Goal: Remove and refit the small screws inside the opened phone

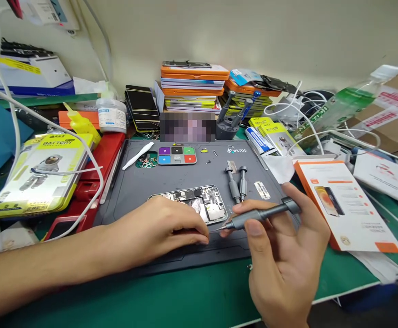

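An opened smartphone (207, 202) lies on the dark work mat (140, 182), its inner boards and parts showing. My left hand (171, 223) rests across the phone's left and near side, fingers curled and pressed together at its near edge. Whatever those fingertips may hold is hidden. My right hand (288, 246) grips a grey precision screwdriver (253, 217), held slantwise with its thin tip pointing left, close to my left fingertips. Just beyond it lie two more grey screwdrivers (236, 184) side by side. A thin metal blade (262, 190) lies right of them.
A magnetic pad with coloured squares (177, 155) and a white pry tool (138, 155) lie at the mat's far left. Behind stand a screwdriver holder (227, 129) and stacked orange cases (195, 73). Battery packs (38, 173) flank the left; a white-orange box (349, 205) the right.
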Available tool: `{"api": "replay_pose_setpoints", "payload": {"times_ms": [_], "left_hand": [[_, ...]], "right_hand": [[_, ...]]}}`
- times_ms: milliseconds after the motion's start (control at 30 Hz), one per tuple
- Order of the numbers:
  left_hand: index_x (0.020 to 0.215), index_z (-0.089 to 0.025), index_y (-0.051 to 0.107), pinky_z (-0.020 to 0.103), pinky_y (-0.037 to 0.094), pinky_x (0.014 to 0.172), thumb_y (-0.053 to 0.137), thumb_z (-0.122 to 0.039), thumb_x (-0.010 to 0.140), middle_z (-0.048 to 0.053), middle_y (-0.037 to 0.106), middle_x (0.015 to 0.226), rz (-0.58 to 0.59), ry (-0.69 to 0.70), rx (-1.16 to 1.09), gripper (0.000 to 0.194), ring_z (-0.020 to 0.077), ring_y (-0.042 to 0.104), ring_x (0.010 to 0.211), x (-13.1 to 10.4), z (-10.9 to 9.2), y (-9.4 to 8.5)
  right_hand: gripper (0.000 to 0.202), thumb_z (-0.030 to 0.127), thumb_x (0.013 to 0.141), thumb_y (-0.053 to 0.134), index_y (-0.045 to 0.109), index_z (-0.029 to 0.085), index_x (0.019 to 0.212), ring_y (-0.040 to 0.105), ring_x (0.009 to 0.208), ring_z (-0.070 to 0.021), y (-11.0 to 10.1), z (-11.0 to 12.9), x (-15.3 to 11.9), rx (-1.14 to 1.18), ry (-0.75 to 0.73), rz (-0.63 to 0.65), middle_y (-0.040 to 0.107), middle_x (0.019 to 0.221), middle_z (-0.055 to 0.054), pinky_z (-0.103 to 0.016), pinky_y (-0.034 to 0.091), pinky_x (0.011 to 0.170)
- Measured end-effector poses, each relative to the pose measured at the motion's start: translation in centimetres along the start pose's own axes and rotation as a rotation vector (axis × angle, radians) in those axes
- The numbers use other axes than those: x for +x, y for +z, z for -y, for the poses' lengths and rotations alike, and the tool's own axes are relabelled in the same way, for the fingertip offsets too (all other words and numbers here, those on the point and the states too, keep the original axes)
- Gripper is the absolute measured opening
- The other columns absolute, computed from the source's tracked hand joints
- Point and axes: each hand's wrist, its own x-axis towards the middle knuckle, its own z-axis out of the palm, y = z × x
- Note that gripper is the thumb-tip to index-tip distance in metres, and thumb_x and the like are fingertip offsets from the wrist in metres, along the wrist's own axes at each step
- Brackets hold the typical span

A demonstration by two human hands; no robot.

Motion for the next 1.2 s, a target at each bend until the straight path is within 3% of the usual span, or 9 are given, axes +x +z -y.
{"api": "replay_pose_setpoints", "payload": {"times_ms": [533,1067,1200], "left_hand": [[0.109,-0.016,0.078,0.016,0.049,0.082,0.065,-0.021,0.109,0.001,0.083,0.103,0.011,0.025,0.002,0.013,0.0109,0.076,0.090,0.19,0.23,0.00],[0.108,-0.015,0.078,0.018,0.049,0.083,0.064,-0.027,0.110,0.002,0.082,0.103,0.038,-0.008,-0.018,0.019,0.0130,0.076,0.092,0.32,0.34,-0.21],[0.109,-0.016,0.077,0.019,0.050,0.083,0.064,-0.027,0.110,0.002,0.082,0.104,0.040,-0.006,0.000,0.017,0.0138,0.076,0.092,0.32,0.18,-0.22]], "right_hand": [[0.056,0.013,0.106,0.060,0.045,0.034,0.156,0.078,0.083,-0.0195,-0.15,-0.56,-0.32,-0.036,-0.022,0.076,0.076,0.110,-0.006,-0.034,0.071,0.064],[0.055,0.011,0.103,0.066,0.048,0.034,0.150,0.076,0.066,-0.0108,0.13,-0.36,-0.15,0.022,0.034,0.017,0.075,0.104,0.001,-0.024,0.071,0.063],[0.054,0.010,0.103,0.066,0.049,0.034,0.148,0.076,0.064,-0.0111,0.25,-0.28,0.02,0.041,0.042,0.028,0.075,0.103,0.002,-0.028,0.073,0.063]]}}
